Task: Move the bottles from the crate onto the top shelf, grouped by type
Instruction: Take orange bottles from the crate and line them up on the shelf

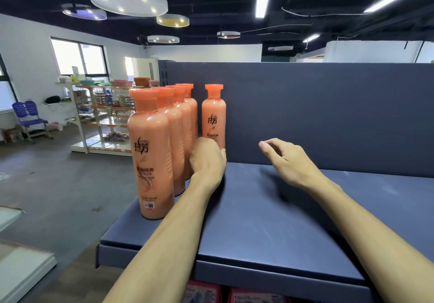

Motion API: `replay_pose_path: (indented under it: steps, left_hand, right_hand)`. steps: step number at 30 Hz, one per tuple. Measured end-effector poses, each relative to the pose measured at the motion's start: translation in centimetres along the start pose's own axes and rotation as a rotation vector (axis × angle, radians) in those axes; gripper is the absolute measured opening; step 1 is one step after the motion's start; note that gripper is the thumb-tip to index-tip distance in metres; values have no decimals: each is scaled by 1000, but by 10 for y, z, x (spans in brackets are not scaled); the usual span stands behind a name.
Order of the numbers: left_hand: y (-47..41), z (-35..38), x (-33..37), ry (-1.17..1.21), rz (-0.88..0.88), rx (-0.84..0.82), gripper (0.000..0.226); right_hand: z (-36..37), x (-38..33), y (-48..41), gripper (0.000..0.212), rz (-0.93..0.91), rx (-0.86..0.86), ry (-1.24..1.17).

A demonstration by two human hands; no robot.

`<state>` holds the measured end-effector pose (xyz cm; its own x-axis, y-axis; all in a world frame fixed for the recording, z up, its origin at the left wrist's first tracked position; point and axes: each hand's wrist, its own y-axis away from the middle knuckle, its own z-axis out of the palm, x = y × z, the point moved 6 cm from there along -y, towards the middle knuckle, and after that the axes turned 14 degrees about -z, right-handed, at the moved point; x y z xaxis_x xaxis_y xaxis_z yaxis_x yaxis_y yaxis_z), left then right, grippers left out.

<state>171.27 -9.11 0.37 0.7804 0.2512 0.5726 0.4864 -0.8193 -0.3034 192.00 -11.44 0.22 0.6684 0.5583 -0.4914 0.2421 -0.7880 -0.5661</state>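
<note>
Placing step: left grip (207,159) wraps bottle (213,115) just right of row (155,152); right grip (288,159) loose, empty. Next, likely: release, fetch another.

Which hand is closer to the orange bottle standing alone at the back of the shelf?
Left. The left hand grips the lone bottle at its base; the right hand hovers open to its right, apart from it.

Shop floor: stocked shelving racks (103,115), bottles (152,152).
</note>
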Motion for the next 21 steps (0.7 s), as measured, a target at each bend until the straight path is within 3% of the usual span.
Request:
replay_pose_path:
  steps: [13, 21]
  left_hand:
    - [29, -18, -1, -24, 18, -41, 38]
    - [88, -61, 9, -136, 313, -44, 29]
  right_hand:
    - [2, 10, -2, 41, -21, -80, 106]
    - [-17, -15, 13, 42, -30, -93, 216]
